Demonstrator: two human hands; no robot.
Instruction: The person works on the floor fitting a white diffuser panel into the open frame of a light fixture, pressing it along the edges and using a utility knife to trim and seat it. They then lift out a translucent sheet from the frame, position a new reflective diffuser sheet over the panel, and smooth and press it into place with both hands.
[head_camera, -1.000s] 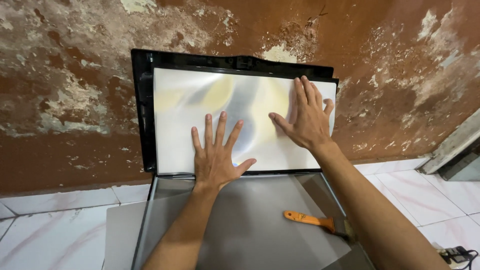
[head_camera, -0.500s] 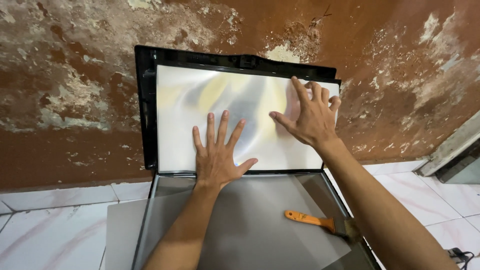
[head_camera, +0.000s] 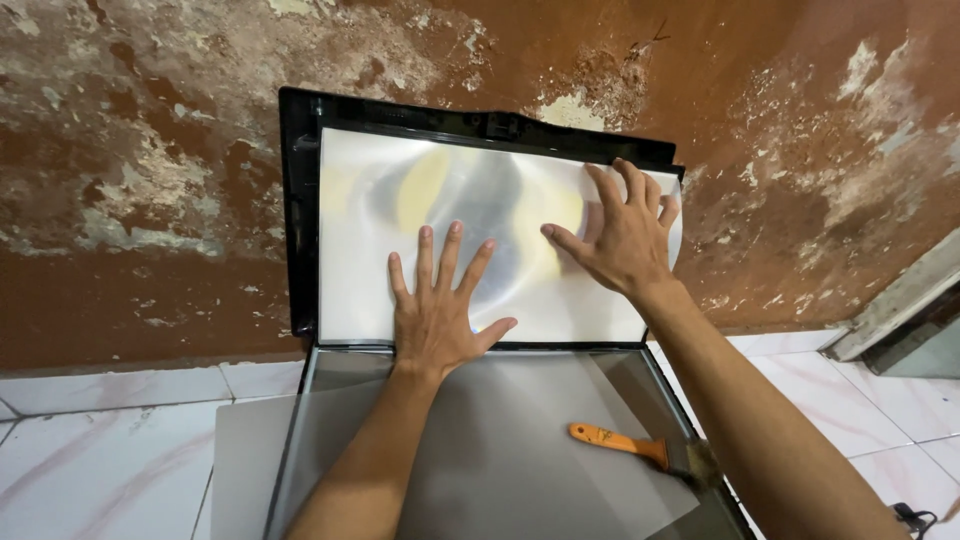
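Sheets of grey film (head_camera: 500, 470) are seen nearest the camera, lying flat on the white tiled floor (head_camera: 110, 440) with a thin frame edge along their sides. An orange-handled brush (head_camera: 640, 450) rests on the grey sheet, close beside the right forearm and untouched by either hand. Beyond it, a black panel frame (head_camera: 297, 210) is propped upright against the wall, its lower edge meeting the far edge of the grey sheets. A white reflective sheet (head_camera: 375, 250) is laid over the face of that frame, with blurred yellow and grey reflections showing across it. The left hand (head_camera: 437, 315) is pressed flat on the lower middle of the white sheet, fingers spread and straight, nothing grasped in its grip. The right hand (head_camera: 620, 235) is pressed flat higher up, towards the sheet's upper right corner, fingers likewise splayed and its grip closed on nothing. The two hands are near each other but apart. Farthest back, the brown wall (head_camera: 150, 150) is seen with peeling, patchy paint, and a pale angled ledge (head_camera: 900, 300) stands at the right.
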